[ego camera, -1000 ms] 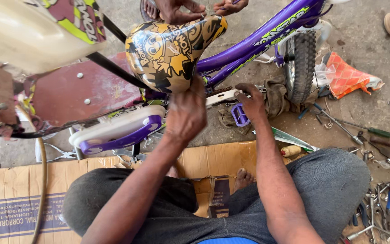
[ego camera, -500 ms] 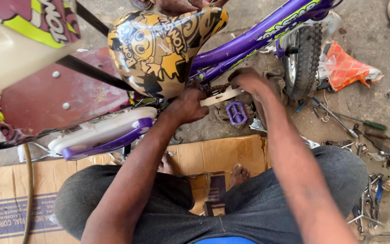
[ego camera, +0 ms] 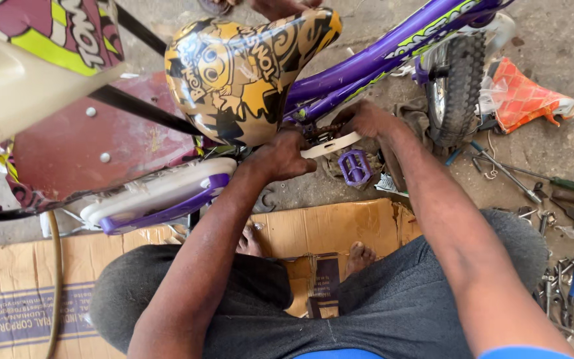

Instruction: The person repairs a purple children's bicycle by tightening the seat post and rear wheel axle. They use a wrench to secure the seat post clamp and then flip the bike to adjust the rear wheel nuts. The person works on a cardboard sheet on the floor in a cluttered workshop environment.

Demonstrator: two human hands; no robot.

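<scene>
Mid-frame, left hand (ego camera: 280, 156) grips the stiff white crank arm (ego camera: 332, 144), right hand (ego camera: 365, 119) closed on greasy chain (ego camera: 320, 129) by purple pedal (ego camera: 355, 166); likely slippery.

Soft, even daylight, mostly sharp, with bending at the frame edges.

Light falls from above without hard glare; the glossy yellow-and-black saddle (ego camera: 247, 73) near top centre carries only a mild sheen, and the cream panel (ego camera: 14, 80) at upper left looks pale and slightly out of focus. Shadow gathers under the purple frame (ego camera: 380, 60) where the left hand (ego camera: 280, 156) and right hand (ego camera: 367, 119) sit. The concrete floor (ego camera: 553, 53) at upper right is bright. Wide-angle stretch curves the lower corners.
</scene>
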